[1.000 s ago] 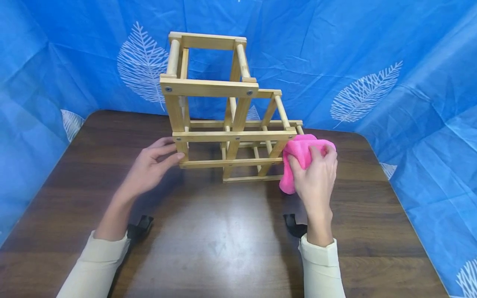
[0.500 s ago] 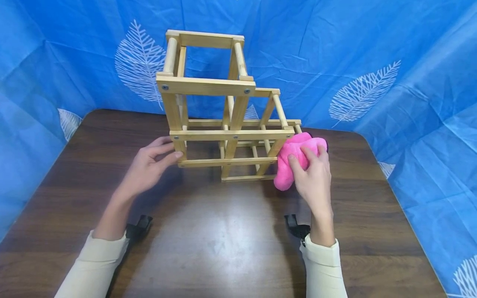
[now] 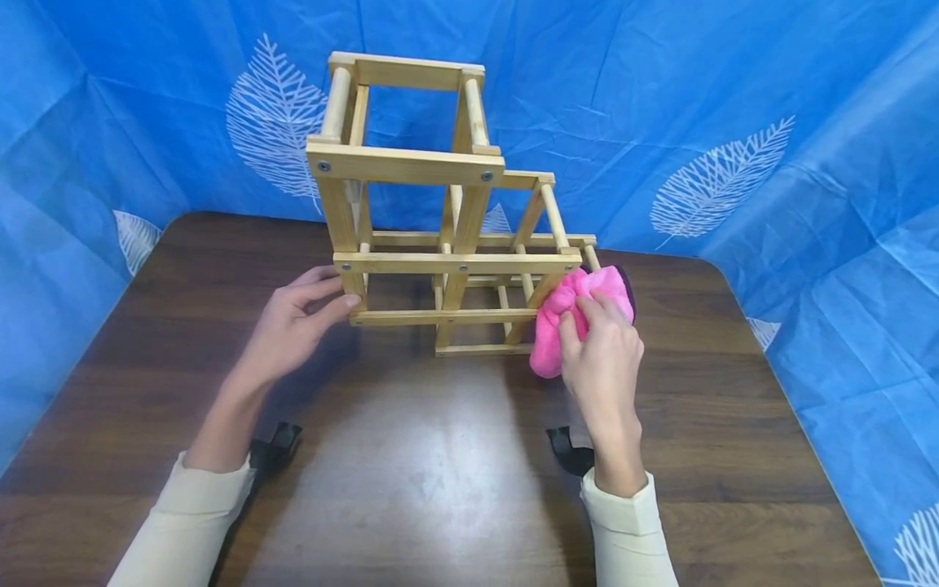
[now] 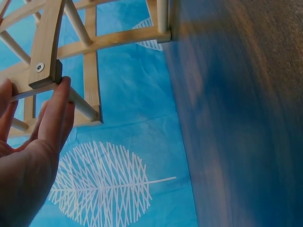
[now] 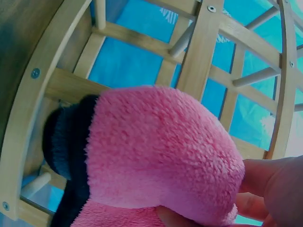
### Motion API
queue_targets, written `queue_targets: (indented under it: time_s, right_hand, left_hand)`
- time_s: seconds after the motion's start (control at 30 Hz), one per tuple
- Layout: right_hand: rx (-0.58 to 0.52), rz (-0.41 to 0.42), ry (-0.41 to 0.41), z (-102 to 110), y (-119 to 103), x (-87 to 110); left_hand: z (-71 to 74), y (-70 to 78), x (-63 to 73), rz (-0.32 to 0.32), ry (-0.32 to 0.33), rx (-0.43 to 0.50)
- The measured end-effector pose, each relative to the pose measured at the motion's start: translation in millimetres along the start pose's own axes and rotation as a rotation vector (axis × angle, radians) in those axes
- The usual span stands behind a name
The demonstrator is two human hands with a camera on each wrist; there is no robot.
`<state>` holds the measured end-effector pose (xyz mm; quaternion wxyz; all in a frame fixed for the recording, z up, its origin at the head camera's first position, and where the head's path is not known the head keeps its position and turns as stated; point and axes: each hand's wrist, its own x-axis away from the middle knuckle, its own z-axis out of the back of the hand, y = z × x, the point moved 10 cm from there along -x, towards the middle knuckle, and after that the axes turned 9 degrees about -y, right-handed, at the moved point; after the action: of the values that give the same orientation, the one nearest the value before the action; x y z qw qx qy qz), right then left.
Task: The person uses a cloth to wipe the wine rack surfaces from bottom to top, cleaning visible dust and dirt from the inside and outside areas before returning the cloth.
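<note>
A stepped rack (image 3: 403,167) of pale wooden slats and round dowels stands on the dark table. My left hand (image 3: 286,330) holds its lower left corner, thumb in front and fingers behind. In the left wrist view, the fingers of that hand (image 4: 35,153) reach round the end of a slat with a screw head in it. My right hand (image 3: 605,363) grips a bunched pink cloth (image 3: 548,336) against the rack's right-hand posts. Up close in the right wrist view, the fluffy cloth (image 5: 161,142) has a dark edge and covers part of the frame.
The brown wood-grain table (image 3: 440,489) has rounded back corners. Behind it hangs a blue curtain (image 3: 587,98) with white leaf prints, close to the rack's rear. Black wrist mounts (image 3: 279,444) stick out inward from both cream sleeves.
My right hand has moved the pink cloth a little left and inward along the rack's right side. The left hand keeps its hold, and the rack stays in place.
</note>
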<state>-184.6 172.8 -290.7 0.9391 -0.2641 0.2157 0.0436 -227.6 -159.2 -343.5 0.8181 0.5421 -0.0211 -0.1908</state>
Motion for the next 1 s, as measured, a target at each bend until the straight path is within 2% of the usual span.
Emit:
queue_targets:
  time_s: [0.4, 0.67, 0.87, 1.0]
  right_hand:
    - [0.072, -0.040, -0.035, 7, -7, 5.1]
    - [0.074, -0.019, -0.034, 13, -15, 7.1]
    - [0.013, -0.019, 0.016, 25, -14, 7.5]
    - [-0.059, -0.004, 0.120, 40, -15, 8.9]
  left_hand:
    - [1.0, -0.9, -0.9, 0.030, 0.000, 0.011]
    - [2.4, -0.1, -0.4, 0.037, 0.009, 0.008]
    - [3.5, 0.4, -0.3, 0.048, 0.011, -0.014]
    - [3.3, -0.2, 0.2, 0.058, 0.004, -0.012]
